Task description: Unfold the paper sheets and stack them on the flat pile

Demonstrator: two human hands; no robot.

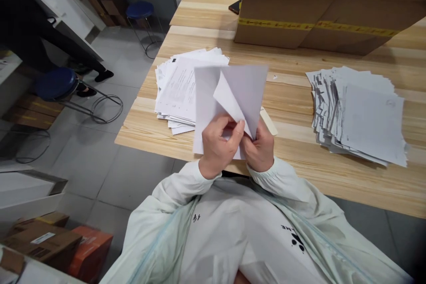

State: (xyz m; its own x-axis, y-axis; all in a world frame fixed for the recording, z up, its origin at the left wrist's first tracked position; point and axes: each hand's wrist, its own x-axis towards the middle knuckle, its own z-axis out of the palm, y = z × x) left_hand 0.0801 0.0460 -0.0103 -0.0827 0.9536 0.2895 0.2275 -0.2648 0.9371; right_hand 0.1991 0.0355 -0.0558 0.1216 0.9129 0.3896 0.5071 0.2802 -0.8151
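Both hands hold up white sheets of paper [209,86] over the front edge of the wooden table. My left hand [218,144] pinches the turned-up flap of a sheet between thumb and fingers. Around the lower right edge of the paper, my right hand [259,148] is closed, its fingers partly hidden. Behind the held paper to the left lies a loose pile of printed sheets [179,84]. A taller, uneven stack of papers [369,115] rests farther to the right. Next to my right hand, a pale flat object [269,122] is partly covered.
Large cardboard boxes [273,22] with yellow tape stand at the back of the table [289,93], a dark flat object [235,6] beside them. Blue stools [55,83] stand on the floor at left, near another person's legs [66,37]. Cartons [43,239] sit lower left.
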